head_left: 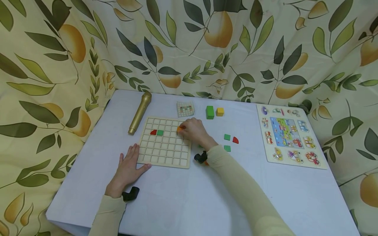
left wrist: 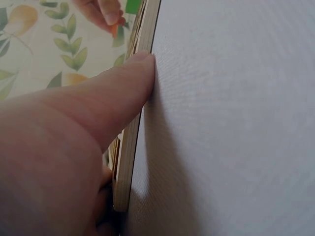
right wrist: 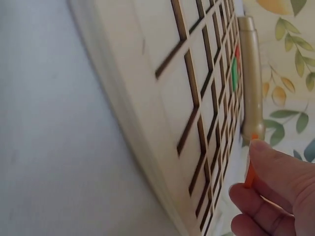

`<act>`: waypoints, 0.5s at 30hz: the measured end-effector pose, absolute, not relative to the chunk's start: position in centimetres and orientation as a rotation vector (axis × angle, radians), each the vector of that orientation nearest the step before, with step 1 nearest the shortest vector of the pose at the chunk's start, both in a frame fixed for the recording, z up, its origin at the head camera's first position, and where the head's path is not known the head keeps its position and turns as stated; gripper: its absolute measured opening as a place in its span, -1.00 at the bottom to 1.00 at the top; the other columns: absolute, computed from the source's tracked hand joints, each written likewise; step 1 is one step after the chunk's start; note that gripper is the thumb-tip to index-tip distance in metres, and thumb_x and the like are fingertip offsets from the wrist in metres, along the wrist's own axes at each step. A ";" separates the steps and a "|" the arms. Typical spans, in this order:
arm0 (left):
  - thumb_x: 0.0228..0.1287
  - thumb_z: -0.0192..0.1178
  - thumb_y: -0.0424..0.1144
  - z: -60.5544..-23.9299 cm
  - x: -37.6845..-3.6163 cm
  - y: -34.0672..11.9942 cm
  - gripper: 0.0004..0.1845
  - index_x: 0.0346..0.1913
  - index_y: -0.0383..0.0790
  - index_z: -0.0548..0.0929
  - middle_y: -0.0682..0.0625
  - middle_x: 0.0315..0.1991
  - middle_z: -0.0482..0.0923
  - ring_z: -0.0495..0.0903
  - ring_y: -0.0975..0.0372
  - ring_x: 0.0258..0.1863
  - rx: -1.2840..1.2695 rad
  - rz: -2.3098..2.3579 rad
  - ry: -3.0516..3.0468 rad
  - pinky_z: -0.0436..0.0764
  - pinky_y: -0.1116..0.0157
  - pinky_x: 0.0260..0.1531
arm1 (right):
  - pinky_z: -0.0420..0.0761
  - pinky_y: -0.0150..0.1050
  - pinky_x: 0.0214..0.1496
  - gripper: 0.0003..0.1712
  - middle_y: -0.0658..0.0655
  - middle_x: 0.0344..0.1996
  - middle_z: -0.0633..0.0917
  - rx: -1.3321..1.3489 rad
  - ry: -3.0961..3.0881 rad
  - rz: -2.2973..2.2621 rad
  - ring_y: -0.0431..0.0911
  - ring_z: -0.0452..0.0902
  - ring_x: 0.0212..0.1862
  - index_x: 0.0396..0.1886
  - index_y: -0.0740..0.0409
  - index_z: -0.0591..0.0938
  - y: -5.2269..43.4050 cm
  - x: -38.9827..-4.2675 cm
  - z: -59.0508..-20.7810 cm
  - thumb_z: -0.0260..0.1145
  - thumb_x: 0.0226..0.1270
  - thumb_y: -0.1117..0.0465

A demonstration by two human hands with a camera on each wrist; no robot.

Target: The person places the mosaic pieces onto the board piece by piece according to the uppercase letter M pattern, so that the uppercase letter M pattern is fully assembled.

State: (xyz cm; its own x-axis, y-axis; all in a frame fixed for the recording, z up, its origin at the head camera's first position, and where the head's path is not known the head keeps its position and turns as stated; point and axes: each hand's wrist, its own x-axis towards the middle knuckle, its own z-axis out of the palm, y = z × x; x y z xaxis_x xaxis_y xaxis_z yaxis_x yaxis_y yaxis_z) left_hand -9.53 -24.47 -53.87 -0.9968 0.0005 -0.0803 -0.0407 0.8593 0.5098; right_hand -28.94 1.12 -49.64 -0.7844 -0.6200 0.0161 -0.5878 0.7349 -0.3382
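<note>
A wooden grid board (head_left: 165,152) lies on the white-covered table. On its upper left squares sit a red quarter-round tile (head_left: 153,132) and a green square tile (head_left: 160,132), side by side. My left hand (head_left: 125,172) rests at the board's near left corner, fingers straight along the left side and thumb (left wrist: 118,93) against the front edge. Over the board's far right part, my right hand (head_left: 193,131) pinches a thin orange tile (right wrist: 251,172) between thumb and fingers. The tile's outline is partly covered by the fingertips.
Right of the board lie loose green tiles (head_left: 227,137) and a red quarter-round tile (head_left: 235,140). Behind stand a patterned grid card (head_left: 185,109), a green block (head_left: 210,112) and a yellow block (head_left: 220,111). A gold microphone (head_left: 140,113) lies left; a picture puzzle board (head_left: 262,114) lies far right.
</note>
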 end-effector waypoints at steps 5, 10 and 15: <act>0.22 0.30 0.16 -53.9 -9.5 -24.4 0.09 0.50 -0.48 -0.03 -0.31 0.52 -0.12 -0.24 -0.11 0.50 -0.027 0.809 2.954 -0.34 -0.22 0.32 | 0.45 -0.07 -0.04 -0.65 -0.02 -0.15 0.73 -1.000 2.828 -0.475 -0.07 0.50 -0.13 -0.04 0.04 0.75 0.0 -28.6 -49.9 0.36 0.32 -0.05; 0.22 0.29 0.16 -53.9 -9.5 -24.4 0.08 0.50 -0.48 -0.03 -0.31 0.52 -0.12 -0.24 -0.11 0.50 -0.029 0.808 2.959 -0.34 -0.22 0.32 | 0.45 -0.06 -0.04 -0.65 -0.03 -0.15 0.72 -1.010 2.832 -0.439 -0.07 0.50 -0.11 -0.04 0.02 0.75 -1.1 -28.3 -50.1 0.37 0.31 -0.06; 0.23 0.29 0.14 -53.6 -9.5 -24.3 0.07 0.48 -0.51 -0.01 -0.34 0.51 -0.10 -0.22 -0.13 0.49 -0.027 0.815 2.969 -0.33 -0.23 0.32 | 0.47 -0.06 -0.06 -0.66 -0.03 -0.15 0.72 -1.035 2.827 -0.402 -0.06 0.50 -0.12 -0.05 0.01 0.75 -2.1 -27.9 -50.2 0.32 0.35 -0.07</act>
